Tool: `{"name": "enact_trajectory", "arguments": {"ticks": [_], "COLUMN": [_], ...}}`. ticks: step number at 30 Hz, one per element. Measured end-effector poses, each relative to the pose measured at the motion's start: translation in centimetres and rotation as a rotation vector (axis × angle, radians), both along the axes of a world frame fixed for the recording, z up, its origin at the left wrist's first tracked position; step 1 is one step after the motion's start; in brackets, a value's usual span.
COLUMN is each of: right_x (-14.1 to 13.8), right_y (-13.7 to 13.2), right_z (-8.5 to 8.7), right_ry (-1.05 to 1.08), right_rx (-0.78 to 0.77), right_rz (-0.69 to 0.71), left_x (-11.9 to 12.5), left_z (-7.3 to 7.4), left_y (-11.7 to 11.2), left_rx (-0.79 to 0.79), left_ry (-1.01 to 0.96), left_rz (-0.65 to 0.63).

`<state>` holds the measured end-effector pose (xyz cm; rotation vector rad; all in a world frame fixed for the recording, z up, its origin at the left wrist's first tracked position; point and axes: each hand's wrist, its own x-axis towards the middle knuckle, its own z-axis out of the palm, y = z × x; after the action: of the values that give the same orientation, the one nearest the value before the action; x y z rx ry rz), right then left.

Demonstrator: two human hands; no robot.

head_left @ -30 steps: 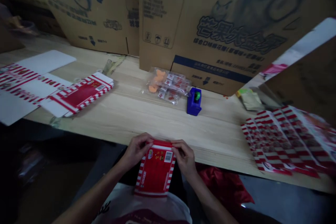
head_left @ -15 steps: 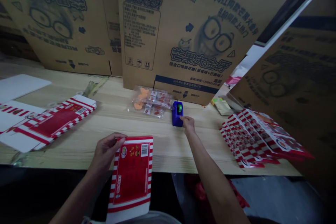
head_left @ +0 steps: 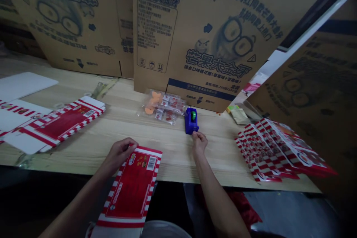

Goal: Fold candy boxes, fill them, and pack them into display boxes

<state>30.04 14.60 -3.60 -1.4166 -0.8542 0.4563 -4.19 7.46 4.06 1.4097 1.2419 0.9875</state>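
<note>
Before the person: a long bench (head_left: 119, 145) of pale wood, its near edge running close in front of them.

Cartons: flattened corrugated cartons (head_left: 200, 44) stand along the far side, printed with cartoon faces in glasses and Chinese text; another leans in at the right.

Stack: red-and-white printed blanks overlap in a fanned stack (head_left: 267, 148) at the bench's right end.

Box: a flat red-and-white striped box (head_left: 61, 126) lies at left, beside a plain white card (head_left: 22, 85) and more striped sheets.

Blank: one red panel with white-and-red striped edges and a barcode, the blank (head_left: 131, 187), sits tilted at the near edge, its upper end over the bench and its lower end hanging past the edge.

Handling: it looks light and stiff, probably thin paperboard, and the fold lines would let it flex. Its long edges seem the surest place to take hold, with the hanging end likely to dip if gripped only at the top.

Bag: a clear plastic bag (head_left: 163, 107) of orange and red-wrapped pieces lies mid-bench.

Dispenser: a small blue tape dispenser (head_left: 191, 121) with a green core stands just right of the bag.

Left hand (head_left: 119, 154): fingers curl over the blank's upper corner, grasping it.

Right hand (head_left: 199, 143): loosely curled, with fingertips at the dispenser's near end; whether they touch it or grip it cannot be told.
</note>
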Motion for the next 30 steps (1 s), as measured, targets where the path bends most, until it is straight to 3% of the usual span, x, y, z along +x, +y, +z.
{"name": "enact_trajectory", "arguments": {"ticks": [4, 7, 9, 12, 14, 18, 21, 23, 27, 30], "right_x": [0.0, -1.5, -3.2, -6.2, -8.0, -9.8, -9.7, -9.4, -9.4, -10.4], "right_y": [-0.8, -2.4, -3.7, -5.0, -5.5, -6.0, -6.2, -6.4, -7.2, -7.2], "right_z": [0.6, 2.2, 3.9, 6.6, 7.8, 8.2, 7.9, 7.7, 7.6, 7.5], "right_ry": [0.083, 0.146, 0.141, -0.059, -0.281, -0.618, -0.533, -0.314, 0.231, 0.31], "right_rx": [-0.061, -0.149, -0.227, -0.272, -0.235, -0.292, -0.408, -0.447, -0.595, -0.629], "right_rz": [0.092, 0.308, 0.579, 1.12, 1.312, 1.109, 1.018, 1.09, 1.406, 1.473], "left_x": [0.8, 1.5, 2.0, 3.0, 3.6, 4.0, 3.7, 3.6, 3.7, 3.2], "left_z": [0.7, 0.8, 0.7, 0.5, 0.5, 0.6, 0.9, 1.5, 3.8, 4.9], "left_y": [0.9, 1.5, 1.9, 2.3, 2.4, 2.1, 1.6, 1.2, 0.4, 0.2], "left_rx": [0.027, 0.027, 0.011, -0.003, 0.007, 0.04, 0.07, 0.087, 0.104, 0.127], "left_ry": [0.057, 0.075, 0.09, 0.105, 0.107, 0.105, 0.105, 0.085, -0.065, -0.154], "left_rz": [-0.077, -0.17, -0.228, -0.289, -0.319, -0.34, -0.337, -0.351, -0.419, -0.434]}}
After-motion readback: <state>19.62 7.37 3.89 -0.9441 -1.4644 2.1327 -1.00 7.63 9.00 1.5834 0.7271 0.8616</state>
